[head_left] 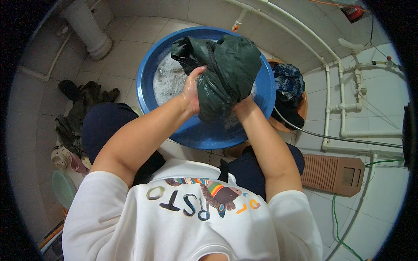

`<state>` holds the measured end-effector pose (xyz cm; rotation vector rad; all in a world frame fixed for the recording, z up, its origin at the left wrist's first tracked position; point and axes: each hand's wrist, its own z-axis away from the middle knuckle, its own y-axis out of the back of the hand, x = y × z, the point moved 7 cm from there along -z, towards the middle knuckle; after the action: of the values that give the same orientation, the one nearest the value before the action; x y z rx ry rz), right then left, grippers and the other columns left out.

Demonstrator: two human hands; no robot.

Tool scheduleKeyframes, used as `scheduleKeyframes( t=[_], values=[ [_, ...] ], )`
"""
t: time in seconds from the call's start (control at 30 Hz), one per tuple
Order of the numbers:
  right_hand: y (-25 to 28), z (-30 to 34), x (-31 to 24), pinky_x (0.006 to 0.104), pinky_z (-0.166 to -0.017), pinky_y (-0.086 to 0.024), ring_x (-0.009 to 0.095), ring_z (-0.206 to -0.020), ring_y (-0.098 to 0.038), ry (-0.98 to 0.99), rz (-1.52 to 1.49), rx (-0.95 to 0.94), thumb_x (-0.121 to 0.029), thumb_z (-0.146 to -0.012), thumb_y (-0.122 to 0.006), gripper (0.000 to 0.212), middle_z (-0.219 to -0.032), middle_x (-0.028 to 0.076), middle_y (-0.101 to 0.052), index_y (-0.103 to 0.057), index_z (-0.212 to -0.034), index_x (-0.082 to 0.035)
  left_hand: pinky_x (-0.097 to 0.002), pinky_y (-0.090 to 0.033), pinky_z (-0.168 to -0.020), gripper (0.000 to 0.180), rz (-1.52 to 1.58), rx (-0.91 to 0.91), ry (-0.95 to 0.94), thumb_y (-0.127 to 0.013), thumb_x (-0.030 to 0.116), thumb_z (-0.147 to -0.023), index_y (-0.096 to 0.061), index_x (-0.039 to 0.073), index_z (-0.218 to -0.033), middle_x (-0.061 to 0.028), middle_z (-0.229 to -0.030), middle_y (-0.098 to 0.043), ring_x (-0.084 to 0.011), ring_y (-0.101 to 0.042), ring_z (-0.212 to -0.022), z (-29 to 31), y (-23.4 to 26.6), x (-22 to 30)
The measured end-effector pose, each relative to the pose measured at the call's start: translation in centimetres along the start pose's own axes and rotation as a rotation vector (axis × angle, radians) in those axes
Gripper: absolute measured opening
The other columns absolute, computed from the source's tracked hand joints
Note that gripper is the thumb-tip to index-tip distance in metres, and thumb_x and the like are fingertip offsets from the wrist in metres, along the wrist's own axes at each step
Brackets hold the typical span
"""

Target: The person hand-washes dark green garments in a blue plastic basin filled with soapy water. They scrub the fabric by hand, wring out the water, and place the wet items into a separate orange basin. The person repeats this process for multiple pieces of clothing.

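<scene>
A wet, dark green garment (pixel 233 65) is bunched up over a large blue basin (pixel 202 137); its exact kind does not show. My left hand (pixel 191 90) grips its left side, with the thumb on the outer face and the other fingers largely hidden. At the lower right of the bundle, my right hand (pixel 244 104) holds it from beneath, and the cloth covers its fingers. Foamy water (pixel 167 80) shows in the basin to the left of the garment.
Right of the blue basin stands an orange basin (pixel 305 104) with dark and blue patterned clothes (pixel 287 82). A brown washboard (pixel 333 174) lies nearer. Dark green clothes (pixel 82 108) are heaped at left, near a pale green basin (pixel 64 189). White pipes (pixel 328 104) line the right wall.
</scene>
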<state>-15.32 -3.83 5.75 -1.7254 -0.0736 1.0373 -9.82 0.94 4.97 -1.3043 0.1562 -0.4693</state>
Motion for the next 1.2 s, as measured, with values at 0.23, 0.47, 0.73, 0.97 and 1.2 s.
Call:
scheduleKeyframes(
  t=[0.23, 0.47, 0.73, 0.97, 1.2],
  values=[
    [0.4, 0.8, 0.3, 0.0379, -0.093, -0.037, 0.023, -0.110, -0.044, -0.163, -0.040, 0.019, -0.024, -0.090, -0.035, 0.038, -0.123, 0.011, -0.043, -0.037, -0.123, -0.006, -0.0486, -0.033, -0.093, 0.054, 0.016, -0.041, 0.041, -0.039, 0.043, -0.079, -0.047, 0.004, -0.116, -0.0181, -0.116, -0.049, -0.0343, -0.048, -0.105, 0.7, -0.8, -0.1],
    [0.4, 1.2, -2.5, 0.0387, -0.094, -0.035, 0.023, -0.111, -0.043, -0.070, -0.024, 0.040, -0.026, -0.090, -0.035, 0.039, -0.124, 0.010, -0.042, -0.037, -0.123, -0.006, -0.0401, -0.031, -0.095, 0.066, -0.464, 0.077, -0.145, -0.057, 0.048, -0.074, -0.041, 0.005, -0.120, -0.0146, -0.119, -0.047, -0.0290, -0.045, -0.109, 1.0, -2.2, -0.1],
    [0.4, 0.2, -5.1, 0.0397, -0.095, -0.033, 0.024, -0.112, -0.041, 0.043, -0.033, 0.073, -0.029, -0.089, -0.035, 0.041, -0.124, 0.010, -0.041, -0.036, -0.124, -0.006, -0.0440, -0.027, -0.098, 0.099, -0.656, -0.054, -0.548, -0.065, 0.063, -0.053, -0.028, 0.007, -0.126, -0.0158, -0.120, -0.042, -0.0286, -0.035, -0.117, 1.7, -3.9, 7.3],
    [0.9, -0.1, -2.3, 0.0405, -0.096, -0.031, 0.024, -0.113, -0.040, -0.095, -0.004, 0.065, -0.031, -0.089, -0.035, 0.043, -0.125, 0.010, -0.040, -0.035, -0.125, -0.006, -0.0450, -0.031, -0.095, 0.098, -0.481, 0.130, -0.184, -0.055, 0.075, -0.051, -0.043, 0.006, -0.119, -0.0153, -0.121, -0.045, -0.0291, -0.042, -0.112, 1.1, 0.6, 5.2],
    [1.6, 0.1, -1.5, 0.0413, -0.097, -0.029, 0.024, -0.114, -0.039, -0.124, -0.013, 0.091, -0.033, -0.088, -0.035, 0.045, -0.126, 0.010, -0.039, -0.035, -0.125, -0.007, -0.0359, -0.043, -0.082, 0.057, -0.523, 0.307, -0.195, -0.058, 0.050, -0.071, -0.055, 0.002, -0.102, -0.0148, -0.096, -0.059, -0.0246, -0.058, -0.085, 1.3, 0.5, 4.5]
  ],
)
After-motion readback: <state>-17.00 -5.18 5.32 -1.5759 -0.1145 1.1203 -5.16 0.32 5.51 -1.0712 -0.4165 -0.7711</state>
